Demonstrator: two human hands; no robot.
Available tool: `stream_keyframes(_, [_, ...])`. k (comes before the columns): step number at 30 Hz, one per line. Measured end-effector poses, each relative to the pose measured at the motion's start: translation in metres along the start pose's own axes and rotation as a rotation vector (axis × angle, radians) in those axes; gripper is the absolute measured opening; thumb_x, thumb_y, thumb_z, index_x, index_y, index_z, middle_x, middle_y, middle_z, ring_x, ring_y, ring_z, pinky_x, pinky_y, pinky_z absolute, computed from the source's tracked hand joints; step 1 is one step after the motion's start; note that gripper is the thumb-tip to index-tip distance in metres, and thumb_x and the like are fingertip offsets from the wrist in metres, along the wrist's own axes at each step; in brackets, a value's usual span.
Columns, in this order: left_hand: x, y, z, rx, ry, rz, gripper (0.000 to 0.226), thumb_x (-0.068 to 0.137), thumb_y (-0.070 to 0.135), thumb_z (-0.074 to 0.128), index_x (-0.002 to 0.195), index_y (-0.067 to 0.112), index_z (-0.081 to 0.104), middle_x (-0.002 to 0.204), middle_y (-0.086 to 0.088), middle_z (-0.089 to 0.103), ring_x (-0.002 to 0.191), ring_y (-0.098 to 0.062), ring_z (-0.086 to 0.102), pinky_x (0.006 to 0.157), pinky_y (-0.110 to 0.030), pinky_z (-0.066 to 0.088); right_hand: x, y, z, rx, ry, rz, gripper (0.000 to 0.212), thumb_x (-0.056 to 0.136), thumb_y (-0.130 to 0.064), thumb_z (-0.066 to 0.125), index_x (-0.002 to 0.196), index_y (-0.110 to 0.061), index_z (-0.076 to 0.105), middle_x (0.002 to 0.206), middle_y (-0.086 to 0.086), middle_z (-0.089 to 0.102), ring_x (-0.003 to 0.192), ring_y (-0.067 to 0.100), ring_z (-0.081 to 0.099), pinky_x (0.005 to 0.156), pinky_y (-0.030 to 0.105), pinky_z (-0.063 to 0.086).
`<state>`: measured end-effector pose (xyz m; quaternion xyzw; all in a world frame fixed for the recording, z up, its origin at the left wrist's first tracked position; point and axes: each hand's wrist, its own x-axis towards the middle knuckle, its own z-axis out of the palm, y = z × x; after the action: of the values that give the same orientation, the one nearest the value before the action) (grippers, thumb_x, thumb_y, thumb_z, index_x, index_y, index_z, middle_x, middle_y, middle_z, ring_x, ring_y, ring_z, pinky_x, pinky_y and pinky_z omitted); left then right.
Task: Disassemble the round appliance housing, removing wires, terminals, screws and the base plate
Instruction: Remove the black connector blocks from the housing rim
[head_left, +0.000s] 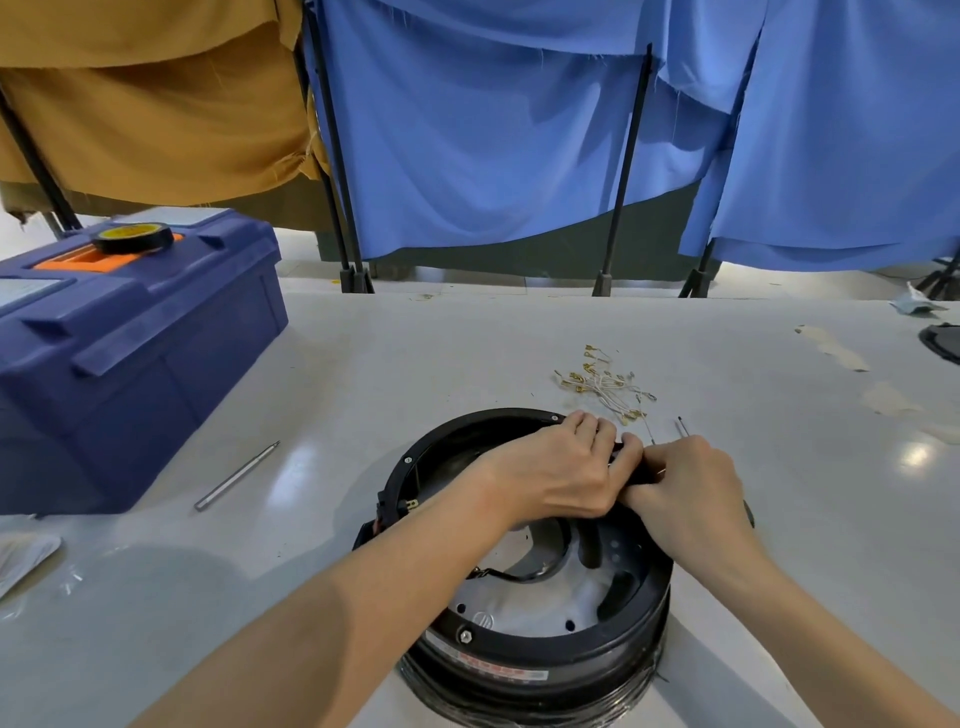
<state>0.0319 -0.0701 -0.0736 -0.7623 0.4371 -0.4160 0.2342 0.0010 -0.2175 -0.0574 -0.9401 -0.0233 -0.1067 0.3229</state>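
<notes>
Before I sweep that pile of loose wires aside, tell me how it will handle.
The wires look thin and curled, so probably floppy and light. Tangled, they would likely drag as one clump. Their small metal ends may snag on the table.

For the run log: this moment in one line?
left hand: grips far rim of round black plastic housing | right hand: curled beside it, grasp hidden | brass-tipped white wires: on pale table

Left hand (558, 473) and right hand (685, 478), gripping the far rim of the housing (519, 639), hide that stretch and anything between their fingertips; the label (498, 671) is illegibly small, and toolbox (130, 338) and dark disc (943, 340) are cut by frame edges.
</notes>
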Motion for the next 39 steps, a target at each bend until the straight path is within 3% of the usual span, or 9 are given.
stream_keyframes(13, [0.002,-0.002,-0.006,-0.039,0.022,-0.064,0.027,0.091,0.006,0.043,0.093,0.005,0.069,0.07,-0.005,0.064,0.058,-0.02,0.059,0.059,-0.027,0.05,-0.006,-0.002,0.003,0.003,0.063,0.029,0.011,0.069,0.001,0.06,0.059,-0.004,0.063,0.045,0.008,0.046,0.048,0.022,0.039,0.044,0.028,0.026])
stream_keyframes(17, [0.006,-0.001,-0.012,-0.02,-0.023,-0.044,0.019,0.089,0.014,0.053,0.089,0.009,0.071,0.065,0.0,0.063,0.055,-0.016,0.059,0.053,-0.024,0.047,-0.007,-0.002,0.003,0.021,0.04,0.049,0.011,0.069,0.0,0.06,0.062,-0.005,0.066,0.052,0.013,0.055,0.056,0.031,0.046,0.048,0.03,0.037])
stream_keyframes(20, [0.013,-0.019,-0.023,-0.048,0.002,-0.377,0.024,0.079,0.038,0.071,0.079,0.014,0.074,0.047,0.009,0.046,0.037,-0.002,0.049,0.034,-0.02,0.029,-0.009,-0.003,0.001,0.071,0.028,0.062,0.02,0.07,0.001,0.062,0.076,-0.012,0.075,0.065,0.007,0.066,0.072,0.034,0.058,0.056,0.032,0.044])
stream_keyframes(25, [-0.001,-0.025,-0.032,-0.049,-0.12,-0.44,0.027,0.083,0.019,0.072,0.107,0.007,0.071,0.074,0.004,0.065,0.055,-0.002,0.06,0.034,-0.018,0.036,-0.012,-0.008,-0.003,0.111,0.0,0.086,0.025,0.072,-0.003,0.066,0.086,-0.019,0.078,0.06,-0.012,0.062,0.07,0.02,0.062,0.054,0.024,0.044])
stream_keyframes(27, [0.001,-0.023,-0.031,-0.083,-0.111,-0.416,0.029,0.087,0.004,0.054,0.111,0.008,0.07,0.091,0.004,0.07,0.07,-0.002,0.066,0.036,-0.017,0.041,-0.009,-0.004,-0.01,0.161,-0.039,0.091,0.014,0.074,-0.015,0.074,0.087,-0.021,0.078,0.064,-0.014,0.066,0.069,0.013,0.064,0.056,0.025,0.049])
stream_keyframes(29, [0.004,-0.024,-0.038,-0.12,-0.114,-0.409,0.046,0.084,0.0,0.033,0.109,0.008,0.071,0.101,0.002,0.073,0.08,-0.003,0.069,0.036,-0.017,0.042,-0.007,-0.002,-0.017,0.202,-0.085,0.078,0.028,0.073,-0.034,0.08,0.098,-0.024,0.073,0.075,-0.011,0.071,0.077,0.011,0.067,0.069,0.03,0.054])
stream_keyframes(32, [0.003,-0.025,-0.04,-0.126,-0.082,-0.373,0.049,0.082,0.005,0.03,0.105,0.011,0.073,0.104,0.003,0.073,0.084,-0.002,0.07,0.039,-0.016,0.041,-0.003,-0.006,-0.026,0.104,-0.008,-0.04,0.045,0.074,-0.049,0.075,0.116,-0.037,0.063,0.089,-0.016,0.067,0.095,0.01,0.059,0.079,0.03,0.046])
stream_keyframes(36, [0.004,-0.023,-0.032,-0.157,0.026,-0.326,0.027,0.086,0.009,0.057,0.108,0.008,0.072,0.104,0.001,0.074,0.087,-0.004,0.071,0.042,-0.018,0.047,0.004,-0.018,-0.025,0.294,0.016,-0.196,0.013,0.085,-0.026,0.069,0.085,-0.039,0.072,0.073,-0.018,0.07,0.073,0.004,0.062,0.067,0.023,0.048])
stream_keyframes(39, [0.003,-0.029,-0.03,-0.282,-0.007,-0.498,0.054,0.076,0.036,0.078,0.119,0.005,0.067,0.086,0.001,0.074,0.068,-0.01,0.069,0.036,-0.024,0.044,0.011,-0.015,-0.024,0.38,0.026,-0.186,0.021,0.084,-0.014,0.072,0.071,-0.031,0.071,0.068,-0.014,0.072,0.063,0.006,0.067,0.064,0.027,0.055])
